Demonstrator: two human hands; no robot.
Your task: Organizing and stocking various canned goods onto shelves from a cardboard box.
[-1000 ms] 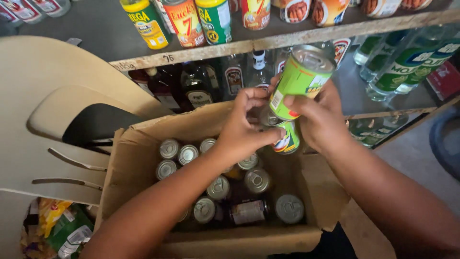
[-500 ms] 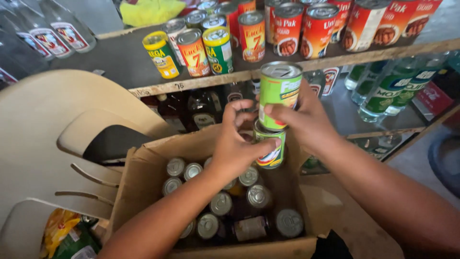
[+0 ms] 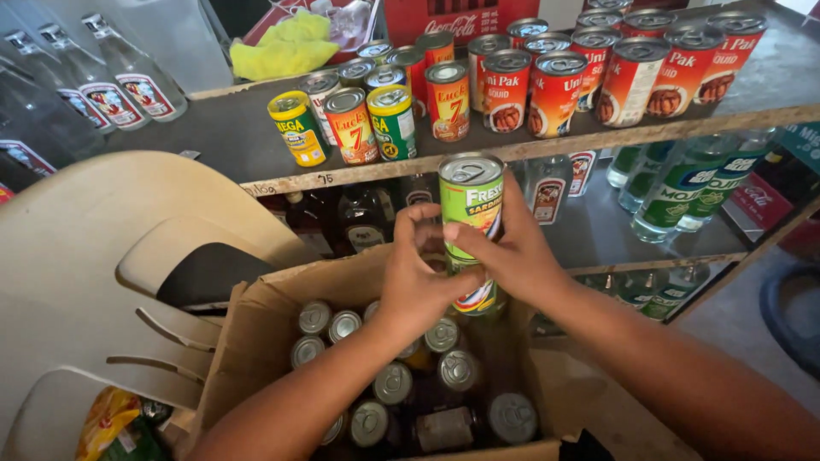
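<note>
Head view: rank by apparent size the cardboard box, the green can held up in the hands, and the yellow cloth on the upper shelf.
1. cardboard box, by far the largest.
2. and 3. green can and yellow cloth look alike; the can sits nearer the camera, so I would not rank them.

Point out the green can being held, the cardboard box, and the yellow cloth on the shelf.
Green tin can [image 3: 471, 201], head view: upper label.
Brown cardboard box [image 3: 256, 341], head view: left wall.
Yellow crumpled cloth [image 3: 286, 51], head view: its middle.
</note>
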